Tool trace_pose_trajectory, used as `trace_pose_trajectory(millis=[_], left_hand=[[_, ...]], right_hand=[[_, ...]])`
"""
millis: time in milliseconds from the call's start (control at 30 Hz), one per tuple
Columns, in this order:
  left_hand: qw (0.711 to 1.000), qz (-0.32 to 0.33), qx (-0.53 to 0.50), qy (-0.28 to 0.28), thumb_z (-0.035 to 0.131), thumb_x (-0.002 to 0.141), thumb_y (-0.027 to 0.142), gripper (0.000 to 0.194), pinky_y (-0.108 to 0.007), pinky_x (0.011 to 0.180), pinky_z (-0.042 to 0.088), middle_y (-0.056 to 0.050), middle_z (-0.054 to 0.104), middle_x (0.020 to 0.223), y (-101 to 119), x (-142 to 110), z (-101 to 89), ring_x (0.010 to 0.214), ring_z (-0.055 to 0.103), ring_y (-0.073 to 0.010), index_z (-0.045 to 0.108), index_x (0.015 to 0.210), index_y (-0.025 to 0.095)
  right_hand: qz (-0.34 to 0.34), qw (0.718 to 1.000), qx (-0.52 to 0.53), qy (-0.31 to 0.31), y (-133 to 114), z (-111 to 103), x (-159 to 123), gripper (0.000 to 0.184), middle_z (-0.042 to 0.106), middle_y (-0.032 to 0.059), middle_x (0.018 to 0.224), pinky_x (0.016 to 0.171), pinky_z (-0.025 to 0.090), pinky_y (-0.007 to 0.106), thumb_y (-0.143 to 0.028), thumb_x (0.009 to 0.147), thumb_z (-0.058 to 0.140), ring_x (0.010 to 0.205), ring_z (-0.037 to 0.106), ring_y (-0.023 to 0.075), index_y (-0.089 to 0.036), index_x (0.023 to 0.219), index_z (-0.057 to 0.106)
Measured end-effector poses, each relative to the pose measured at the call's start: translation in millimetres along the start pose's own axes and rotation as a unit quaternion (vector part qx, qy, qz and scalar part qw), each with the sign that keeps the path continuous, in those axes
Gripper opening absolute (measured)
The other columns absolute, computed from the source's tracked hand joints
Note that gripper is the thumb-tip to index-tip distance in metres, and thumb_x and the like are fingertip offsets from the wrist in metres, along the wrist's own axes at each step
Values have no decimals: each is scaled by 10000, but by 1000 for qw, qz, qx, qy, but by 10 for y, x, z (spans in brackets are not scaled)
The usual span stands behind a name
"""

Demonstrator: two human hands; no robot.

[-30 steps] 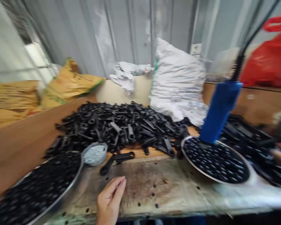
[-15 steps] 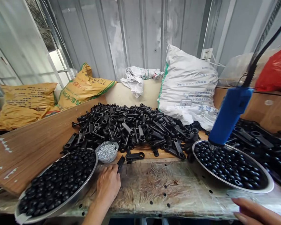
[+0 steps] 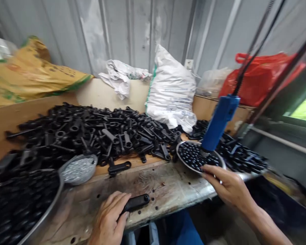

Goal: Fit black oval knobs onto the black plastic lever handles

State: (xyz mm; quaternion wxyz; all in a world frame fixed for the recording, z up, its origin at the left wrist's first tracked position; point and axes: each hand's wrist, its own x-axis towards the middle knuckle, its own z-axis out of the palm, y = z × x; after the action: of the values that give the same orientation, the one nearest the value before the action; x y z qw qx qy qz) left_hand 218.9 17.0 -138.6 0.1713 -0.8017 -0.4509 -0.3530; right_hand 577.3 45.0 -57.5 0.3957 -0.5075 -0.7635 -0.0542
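A: What is the left hand (image 3: 109,219) doing?

B: Its fingers are curled around one end of a black lever (image 3: 135,203). The lever lies flat on the worktop (image 3: 168,190), near the front edge, and its other end sticks out to the right.

A: And the right hand (image 3: 228,185)?

B: It is partly open, with the fingers stretched out. The fingertips touch the rim of the small pan (image 3: 199,157) of black balls. I see nothing held in it.

A: What is by that pan?

B: A blue tool (image 3: 218,123) hangs over it on a black cable. Its tip is just above the balls, right behind the fingers.

A: What else is around?

B: A big pile of levers (image 3: 91,132) fills the back of the worktop. One loose lever (image 3: 119,167) lies in front of the pile. A little dish of shiny bits (image 3: 78,168) sits just beside a big pan (image 3: 20,204) of balls on the left. Behind are a white sack (image 3: 169,88), a yellow sack (image 3: 33,76) and a red bag (image 3: 260,76).
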Motion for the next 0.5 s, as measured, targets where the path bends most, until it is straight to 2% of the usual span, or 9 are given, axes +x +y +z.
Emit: trace_pose_trajectory(millis=[100,233,367,500], left_hand=[[999,45,7,15,380,870,280,254,-375,625,568,6,655,983,-35,2,182,900,618,-231,579,1019,226],[999,23,-26,-4,379,909,390,283,-398,724,525,4,640,1025,-118,-89,253,974,583,-239,565,1047,228],[998,-18,-60,-17,370,919,455,325,-406,780,488,-16,643,997,-110,-96,215,955,587,-246,572,1017,219],[996,-33,-63,-44,360,917,477,339,-431,766,495,-19,644,991,-91,-70,192,934,599,-256,578,1008,233]], right_hand=[[114,992,-53,32,292,-231,84,303,663,28,842,688,479,271,-401,808,485,744,625,198,-178,881,676],[177,979,-103,-1,695,-447,262,283,661,28,785,640,442,299,-369,745,496,745,610,237,-188,842,691],[181,977,-86,-76,986,-458,494,254,648,11,750,604,422,262,-336,742,554,709,592,211,-173,875,695],[145,981,-36,-125,1151,-252,761,295,609,14,741,619,458,256,-389,845,587,687,575,183,-109,906,657]])
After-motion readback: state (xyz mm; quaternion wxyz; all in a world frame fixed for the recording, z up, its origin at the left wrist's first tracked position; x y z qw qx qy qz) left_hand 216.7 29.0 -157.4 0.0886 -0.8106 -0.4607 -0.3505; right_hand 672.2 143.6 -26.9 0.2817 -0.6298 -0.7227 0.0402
